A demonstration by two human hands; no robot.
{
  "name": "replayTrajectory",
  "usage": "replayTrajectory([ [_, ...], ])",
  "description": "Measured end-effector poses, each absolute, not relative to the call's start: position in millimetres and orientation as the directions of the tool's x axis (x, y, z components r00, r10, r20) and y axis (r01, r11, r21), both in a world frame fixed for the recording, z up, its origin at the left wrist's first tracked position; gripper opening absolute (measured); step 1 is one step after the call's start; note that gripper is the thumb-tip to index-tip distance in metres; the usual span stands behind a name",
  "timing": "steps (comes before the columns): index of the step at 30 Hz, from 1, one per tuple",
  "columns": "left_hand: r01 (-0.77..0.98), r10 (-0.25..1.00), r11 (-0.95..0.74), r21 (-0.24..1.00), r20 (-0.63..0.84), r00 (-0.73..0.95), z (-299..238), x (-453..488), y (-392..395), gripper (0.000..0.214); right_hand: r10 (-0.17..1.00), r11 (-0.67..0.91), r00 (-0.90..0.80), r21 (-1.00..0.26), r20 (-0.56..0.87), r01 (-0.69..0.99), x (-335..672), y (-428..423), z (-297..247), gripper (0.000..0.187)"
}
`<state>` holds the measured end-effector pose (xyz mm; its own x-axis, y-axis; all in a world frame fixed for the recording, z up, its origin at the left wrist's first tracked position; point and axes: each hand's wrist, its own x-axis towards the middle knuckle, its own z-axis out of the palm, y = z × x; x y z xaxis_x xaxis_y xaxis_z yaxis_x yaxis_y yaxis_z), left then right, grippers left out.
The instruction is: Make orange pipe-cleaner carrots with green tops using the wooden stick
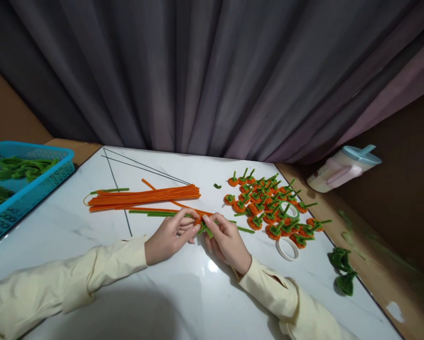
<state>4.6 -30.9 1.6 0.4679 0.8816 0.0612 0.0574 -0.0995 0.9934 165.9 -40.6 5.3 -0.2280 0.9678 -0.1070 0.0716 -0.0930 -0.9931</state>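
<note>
Between my fingertips is a small orange and green pipe-cleaner piece (pixel 205 228), partly hidden by the fingers. My left hand (pixel 174 236) pinches its orange side, with the thumb and index finger closed. On the green side, my right hand (pixel 228 240) grips it between thumb and index finger. Just beyond the hands lie loose green pipe cleaners (pixel 155 214) and an orange one. Behind them rests a thick bundle of orange pipe cleaners (pixel 144 196). Several finished orange pipe-cleaner pumpkins (pixel 256 222) with green stems cluster to the right.
A white tape ring (pixel 287 258) and a green-edged tape roll (pixel 296 211) lie by the pumpkins. Dark green pipe-cleaner leaves (pixel 344 284) sit at the right edge. A blue basket (pixel 65 166) holding green pieces stands left; a lidded tumbler (pixel 334 172) stands at far right.
</note>
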Motion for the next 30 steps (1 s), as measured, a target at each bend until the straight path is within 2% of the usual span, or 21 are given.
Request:
replayTrajectory([
  [3,0.041,0.901,-0.051,0.998,0.028,0.432,0,6,-29,0.029,0.943,-0.218,-0.271,-0.973,-0.19,-0.075,164,-41,8,0.035],
  [6,0.081,0.884,-0.046,0.996,0.003,0.468,-1,6,-28,0.039,0.922,-0.27,-0.317,-0.955,-0.221,-0.122,164,-41,10,0.036],
  [10,0.144,0.877,-0.107,0.984,0.025,0.479,-2,4,-27,0.04,0.877,-0.334,-0.406,-0.934,-0.257,-0.129,168,-38,9,0.042],
  [13,0.254,0.885,-0.251,0.934,0.115,0.451,-2,3,-27,0.04,0.821,-0.384,-0.5,-0.916,-0.278,-0.121,172,-34,10,0.043],
  [17,0.356,0.872,-0.371,0.858,0.19,0.451,-1,1,-27,0.039,0.784,-0.373,-0.537,-0.928,-0.312,-0.005,176,-32,17,0.038],
  [19,0.333,0.871,-0.361,0.871,0.187,0.455,-1,1,-28,0.039,0.804,-0.3,-0.511,-0.949,-0.305,0.095,176,-33,21,0.036],
  [22,0.254,0.878,-0.275,0.927,0.134,0.461,-3,1,-29,0.04,0.878,-0.074,-0.442,-0.963,-0.185,0.258,176,-35,23,0.035],
  [26,0.219,0.887,-0.218,0.951,0.1,0.451,-1,2,-31,0.04,0.906,0.248,-0.42,-0.872,0.054,0.423,176,-36,21,0.035],
  [30,0.208,0.89,-0.222,0.953,0.111,0.443,0,2,-32,0.039,0.859,0.441,-0.468,-0.762,0.206,0.474,178,-36,15,0.029],
])
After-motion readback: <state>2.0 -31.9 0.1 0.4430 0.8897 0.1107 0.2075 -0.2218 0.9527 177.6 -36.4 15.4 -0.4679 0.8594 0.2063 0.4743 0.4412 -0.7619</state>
